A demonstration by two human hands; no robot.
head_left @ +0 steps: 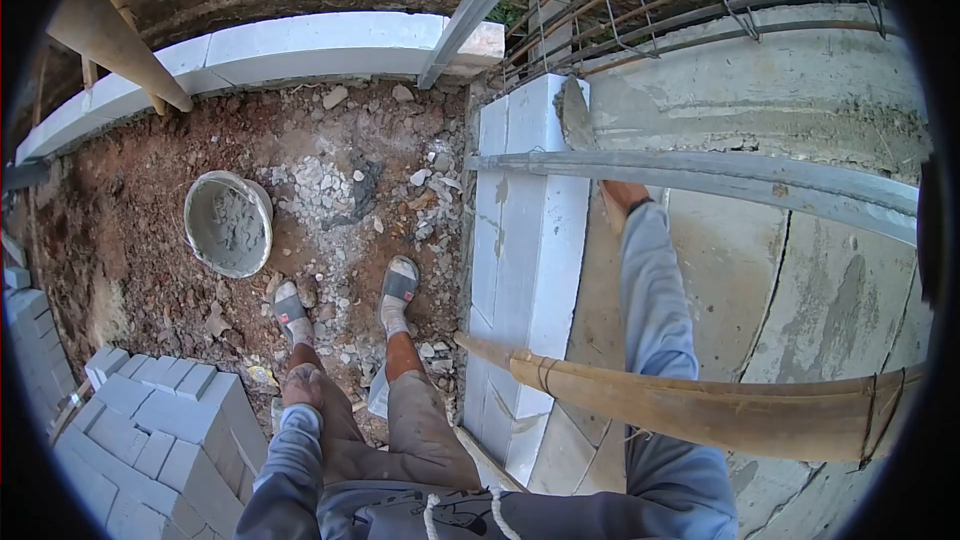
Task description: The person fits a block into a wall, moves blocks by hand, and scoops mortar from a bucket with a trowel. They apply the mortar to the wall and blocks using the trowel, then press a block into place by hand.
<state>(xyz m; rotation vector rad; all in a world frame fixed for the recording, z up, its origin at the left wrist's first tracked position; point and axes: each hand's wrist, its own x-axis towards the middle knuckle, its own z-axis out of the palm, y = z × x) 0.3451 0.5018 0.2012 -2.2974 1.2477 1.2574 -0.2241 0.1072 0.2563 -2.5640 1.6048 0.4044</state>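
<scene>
My right hand (pixel 627 194) is closed around a trowel, partly hidden behind a metal bar. Beyond the bar the trowel's blade (pixel 575 112), coated in grey mortar, lies against the top edge of a low wall of white blocks (pixel 523 230). Smears of mortar mark that wall's top. My left hand (pixel 303 386) rests over my bent knee, holding nothing that I can see; its fingers show only in part. A bucket of wet grey mortar (pixel 229 224) stands on the soil ahead of my feet, to the left.
A metal bar (pixel 700 168) and a bamboo pole (pixel 690 402) cross over my right arm. Rebar cages (pixel 640 0) lie at the far right. Stacked grey blocks (pixel 150 440) stand at lower left. Another white block row (pixel 310 45) runs along the back. Rubble covers the soil.
</scene>
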